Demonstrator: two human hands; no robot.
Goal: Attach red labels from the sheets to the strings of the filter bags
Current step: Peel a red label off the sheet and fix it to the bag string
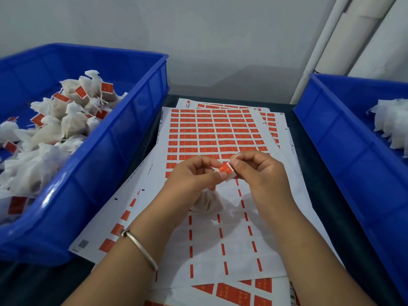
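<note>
We see a dark table holding two blue crates. The left crate is piled with white filter bags already carrying red tags; its near end runs out of view. The right crate is cut off by the frame edge, and we make out only a clump of unlabelled white bags inside it.

Between the crates lie overlapping label sheets. The top sheet keeps rows of red labels in its far half, while its near half shows bare white backing with red dashes. Each label bears small yellow marks that we cannot read. Barcodes and a square code sit on the sheet margins, also too small to read.

One filter bag rests on the top sheet, partly hidden under our hands; we cannot make out its string.

Our left hand and right hand meet above it, both pinching one red label between thumb and fingertips. A thin metal bangle circles the left wrist.
</note>
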